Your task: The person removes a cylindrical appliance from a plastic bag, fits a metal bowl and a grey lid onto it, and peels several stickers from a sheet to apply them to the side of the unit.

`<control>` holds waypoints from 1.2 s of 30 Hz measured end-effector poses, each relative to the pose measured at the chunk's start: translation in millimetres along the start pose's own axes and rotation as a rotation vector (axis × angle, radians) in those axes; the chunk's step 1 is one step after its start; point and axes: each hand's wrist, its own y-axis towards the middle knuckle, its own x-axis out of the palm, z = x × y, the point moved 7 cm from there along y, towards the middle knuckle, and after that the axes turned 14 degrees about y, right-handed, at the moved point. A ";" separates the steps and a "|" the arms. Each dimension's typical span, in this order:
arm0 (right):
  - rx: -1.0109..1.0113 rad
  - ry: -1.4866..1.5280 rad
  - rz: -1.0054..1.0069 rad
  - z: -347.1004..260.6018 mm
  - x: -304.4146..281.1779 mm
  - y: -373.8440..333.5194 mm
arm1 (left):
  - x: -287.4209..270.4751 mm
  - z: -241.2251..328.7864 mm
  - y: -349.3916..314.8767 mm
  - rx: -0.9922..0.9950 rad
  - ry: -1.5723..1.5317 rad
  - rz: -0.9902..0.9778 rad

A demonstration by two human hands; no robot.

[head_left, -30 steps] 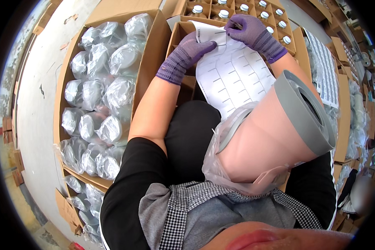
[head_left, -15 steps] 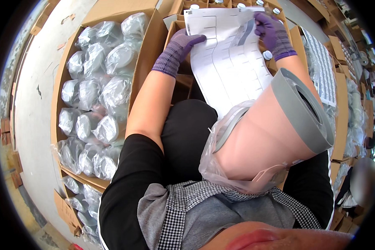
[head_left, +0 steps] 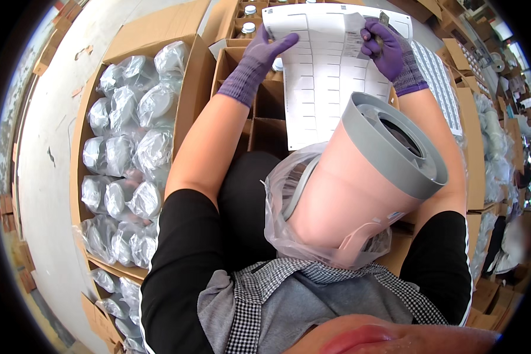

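The white sheet is held up over the divided carton, covering much of the carton's right side and leaving the compartments along its left edge in view. Its long axis runs from the far edge of the carton toward the near one, the short lower edge pointing at the wearer; rows of short dark lines cross its face.

The left hand, in a purple glove, pinches the sheet's upper left edge, thumb stretched across the front; its other fingers are mostly hidden behind the paper. The right hand, gloved alike, is curled closed near the upper right corner, its fingertips pinching a pale strip in front of the sheet. Where the strip ends is hard to make out, and so is a small dull object poking up between the fingers.

A pink container rests slantwise at the lap, its grey-ringed end pointing up and to the right. A clear bag wraps its lower end, blurring the outline there; the container also hides part of the right forearm.

Beyond the sheet, capped bottles are partly covered or cut off. Left of the divided carton, another carton holds bagged goods, their shapes obscured by the wrinkled film.
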 end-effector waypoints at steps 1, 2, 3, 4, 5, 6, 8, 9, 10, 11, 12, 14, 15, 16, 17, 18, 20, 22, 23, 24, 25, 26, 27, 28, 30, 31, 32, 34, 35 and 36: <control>0.011 0.008 -0.021 0.8 4.0 0.5 | -3.8 14.1 2.6 0.043 0.067 0.131; 0.003 -0.004 -0.033 -0.7 2.8 0.0 | -11.8 37.7 2.1 0.148 0.147 0.304; -0.005 -0.015 -0.045 -2.2 1.5 -0.5 | -20.4 61.5 -0.9 0.254 0.228 0.477; -0.015 -0.025 -0.054 -4.7 -1.0 -1.5 | -27.2 88.7 -7.1 0.360 0.306 0.648; -0.036 -0.078 -0.027 -8.1 -1.5 -3.2 | -33.4 115.2 -14.5 0.468 0.384 0.817; -0.056 -0.125 -0.004 -9.0 3.9 -6.1 | -25.0 141.7 -13.0 0.557 0.651 0.727; -0.131 -0.252 -0.003 -7.4 14.0 -17.3 | 1.1 183.6 -17.1 0.720 1.162 0.503; -0.180 -0.328 -0.040 -4.5 22.4 -21.7 | 11.8 188.5 -8.3 0.599 1.176 0.177; -0.227 -0.407 -0.084 -4.3 32.0 -26.0 | 18.6 184.6 -3.2 0.584 1.299 0.219; -0.088 -0.355 -0.057 1.0 34.0 -24.0 | 24.5 169.8 21.0 0.432 1.243 0.015; -0.015 -0.301 -0.134 3.1 43.1 -26.1 | 28.1 152.8 38.8 0.279 1.172 -0.183; 0.119 -0.189 -0.269 6.2 51.8 -38.6 | 28.0 145.8 40.2 0.342 0.978 -0.207; -0.008 -0.387 -0.319 1.2 51.5 -43.2 | 26.1 141.9 40.5 0.371 0.881 -0.218; -0.054 -0.475 -0.163 -4.4 43.1 -43.5 | 24.9 138.1 39.6 0.330 0.795 -0.248; -0.099 -0.561 -0.006 -12.3 35.9 -44.1 | 23.2 133.5 37.8 0.287 0.709 -0.277; -0.143 -0.643 0.151 -21.5 30.9 -46.3 | 23.5 129.4 35.8 0.243 0.623 -0.306; -0.108 -0.877 0.207 -24.8 57.5 -45.9 | 27.3 129.1 29.1 0.146 0.595 -0.369; 0.012 -1.067 0.245 -16.9 68.5 -39.9 | 32.2 134.4 22.3 0.133 0.675 -0.374; 0.070 -1.161 0.279 -13.3 71.7 -35.1 | 31.0 127.1 20.1 0.246 0.762 -0.322; 0.058 -1.154 0.276 -14.4 72.0 -32.7 | 31.7 118.1 25.7 0.239 0.787 -0.307; 0.056 -1.144 0.274 -9.9 66.4 -30.3 | 34.3 118.2 21.8 0.226 0.811 -0.298; 0.052 -1.139 0.275 -6.5 59.6 -30.0 | 37.6 124.2 14.7 0.217 0.829 -0.289; 0.042 -0.889 0.265 -0.9 48.5 -32.1 | 40.3 129.1 7.5 0.173 0.760 -0.306; 0.089 -0.772 0.254 7.7 36.7 -32.9 | 39.5 129.1 4.6 0.171 0.758 -0.313; 0.172 -0.539 0.237 19.6 21.5 -33.3 | 36.6 130.9 1.7 0.178 0.756 -0.322; 0.198 -0.474 0.253 26.9 22.1 -35.6 | 35.6 126.3 2.1 0.166 0.764 -0.324; 0.182 -0.444 0.280 28.0 32.5 -39.4 | 36.7 120.8 3.9 0.156 0.772 -0.329; 0.149 -0.384 0.336 27.6 51.5 -46.2 | 39.6 117.4 3.3 0.151 0.786 -0.324; 0.022 -0.713 0.215 20.5 55.7 -44.3 | 41.6 119.7 -0.3 0.155 0.794 -0.315; -0.110 -1.036 0.085 19.3 56.7 -44.4 | 42.6 120.9 -2.5 0.159 0.801 -0.306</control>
